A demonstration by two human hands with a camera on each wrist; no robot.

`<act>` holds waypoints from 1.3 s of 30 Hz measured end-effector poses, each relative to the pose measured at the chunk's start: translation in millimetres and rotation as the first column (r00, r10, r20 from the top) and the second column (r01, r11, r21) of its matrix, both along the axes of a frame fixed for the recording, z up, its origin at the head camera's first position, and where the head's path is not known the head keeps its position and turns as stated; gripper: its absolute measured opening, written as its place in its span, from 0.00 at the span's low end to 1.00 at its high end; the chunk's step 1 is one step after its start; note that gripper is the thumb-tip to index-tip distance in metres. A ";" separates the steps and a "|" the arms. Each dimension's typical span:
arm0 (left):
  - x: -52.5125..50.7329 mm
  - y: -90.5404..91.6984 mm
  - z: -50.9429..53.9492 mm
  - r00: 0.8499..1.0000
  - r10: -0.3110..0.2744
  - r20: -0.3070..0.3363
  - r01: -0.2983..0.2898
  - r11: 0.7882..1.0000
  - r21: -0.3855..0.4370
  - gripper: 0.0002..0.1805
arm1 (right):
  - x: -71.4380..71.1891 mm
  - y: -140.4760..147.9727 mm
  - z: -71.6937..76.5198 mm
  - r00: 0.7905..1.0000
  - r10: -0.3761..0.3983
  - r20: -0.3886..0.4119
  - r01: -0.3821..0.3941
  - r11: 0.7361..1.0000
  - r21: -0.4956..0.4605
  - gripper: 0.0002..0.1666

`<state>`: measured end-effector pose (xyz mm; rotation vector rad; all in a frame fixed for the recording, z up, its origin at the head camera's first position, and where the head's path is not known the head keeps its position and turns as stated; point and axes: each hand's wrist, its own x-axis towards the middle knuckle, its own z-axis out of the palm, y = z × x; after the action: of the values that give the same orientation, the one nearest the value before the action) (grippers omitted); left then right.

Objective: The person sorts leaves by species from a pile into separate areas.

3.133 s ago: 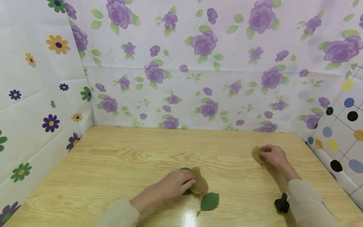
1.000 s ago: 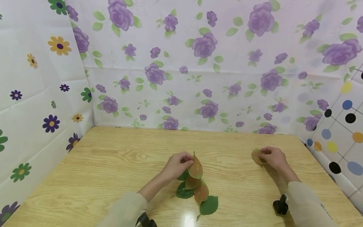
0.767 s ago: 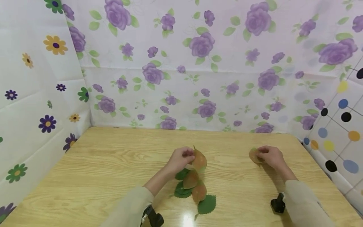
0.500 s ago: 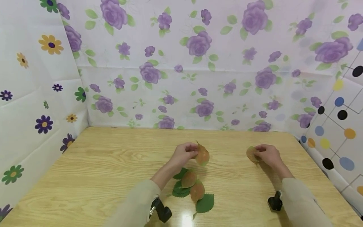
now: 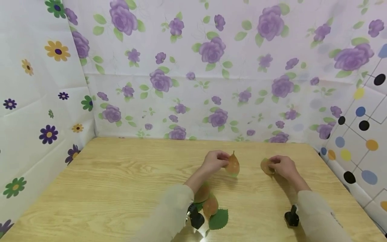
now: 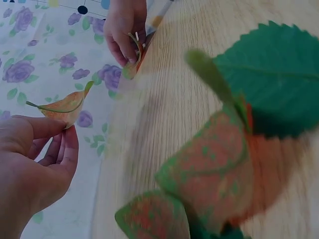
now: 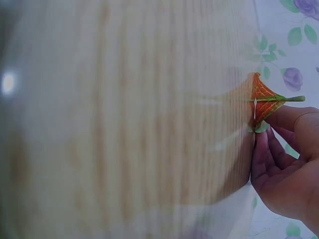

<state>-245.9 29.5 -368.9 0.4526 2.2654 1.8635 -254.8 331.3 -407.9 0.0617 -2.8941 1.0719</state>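
Note:
An orange-and-green artificial leaf (image 5: 232, 166) is pinched between thumb and fingers of my left hand (image 5: 214, 161), raised above the table. To its right, my right hand (image 5: 285, 166) pinches another orange-green leaf (image 5: 266, 166), low at the tabletop. In the right wrist view that leaf (image 7: 264, 98) shows orange veins and a green stem. Below my left forearm lies a loose pile: orange leaves (image 5: 210, 204) and a green serrated leaf (image 5: 219, 219). My left sleeve and wrist camera partly hide this pile. The left wrist view shows the pile's orange leaf (image 6: 209, 169) close up.
The wood-grain table (image 5: 127, 181) is bounded by a purple-flowered sheet (image 5: 187, 84) behind, a daisy-print sheet (image 5: 45, 111) on the left and a dotted sheet (image 5: 359, 141) on the right. Black wrist cameras (image 5: 291, 216) sit under both sleeves.
My left hand has lifted an orange leaf off the pile and carried it right and away from me, toward my right hand. The right hand keeps its pinch, nearly still.

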 end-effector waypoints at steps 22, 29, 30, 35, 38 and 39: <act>-1.7 85.0 -25.0 0.994 0.108 0.035 -0.105 0.991 -0.078 0.10 | -2.3 -1.0 -5.2 0.999 0.018 -0.044 -0.016 0.998 0.053 0.17; -7.3 96.2 -32.2 0.984 0.178 0.008 -0.177 0.979 -0.100 0.10 | -4.1 -6.7 -4.6 0.999 0.024 -0.046 -0.022 0.999 0.048 0.16; -9.2 96.8 -34.1 0.982 0.189 0.007 -0.188 0.977 -0.097 0.09 | -4.2 -7.1 -4.4 0.999 0.026 -0.045 -0.024 0.999 0.047 0.16; -19.4 100.4 -36.5 0.971 0.237 0.025 -0.234 0.968 -0.093 0.10 | -0.8 -5.7 -2.2 0.999 0.032 -0.034 -0.031 0.999 0.038 0.16; -22.6 102.7 -33.3 0.970 0.241 0.039 -0.238 0.968 -0.083 0.11 | 1.3 -4.0 -0.1 0.999 0.023 -0.033 -0.022 0.999 0.034 0.16; -23.2 103.3 -32.6 0.969 0.244 0.040 -0.240 0.967 -0.082 0.12 | 1.4 -3.8 0.2 0.999 0.020 -0.034 -0.019 0.999 0.033 0.16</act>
<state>-269.1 132.8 -401.5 0.1189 2.4419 1.8618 -253.4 327.5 -407.7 0.1089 -2.8864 1.0163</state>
